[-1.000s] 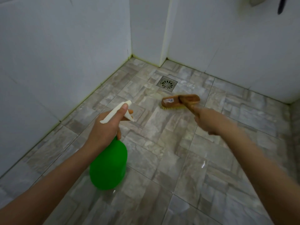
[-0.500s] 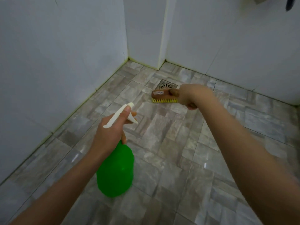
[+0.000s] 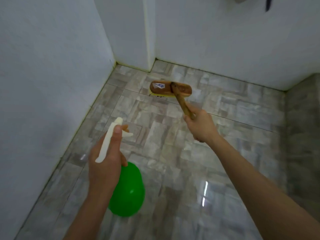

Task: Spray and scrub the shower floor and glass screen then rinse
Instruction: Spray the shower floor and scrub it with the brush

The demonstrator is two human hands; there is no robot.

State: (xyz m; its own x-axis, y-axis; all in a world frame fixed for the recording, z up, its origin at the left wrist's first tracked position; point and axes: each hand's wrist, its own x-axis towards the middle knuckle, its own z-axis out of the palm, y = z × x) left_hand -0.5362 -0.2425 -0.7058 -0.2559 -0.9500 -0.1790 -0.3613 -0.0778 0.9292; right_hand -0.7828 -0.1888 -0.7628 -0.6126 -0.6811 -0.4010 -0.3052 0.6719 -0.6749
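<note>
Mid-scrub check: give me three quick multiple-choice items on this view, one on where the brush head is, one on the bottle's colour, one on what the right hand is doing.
1. Where is the head of the scrub brush?
A) on the floor tiles near the far wall
B) pressed against the left wall
C) lifted beside the bottle

2. What colour is the body of the spray bottle?
A) blue
B) red
C) green

3. What is the right hand doing?
A) hanging open and empty
B) gripping the brush's wooden handle
C) squeezing the trigger

Answers:
1 A: the yellow bristles meet the tiles just below the far wall.
2 C: the green body hangs below the left hand, which holds the white sprayer.
3 B: the fingers curl round the handle.
</note>
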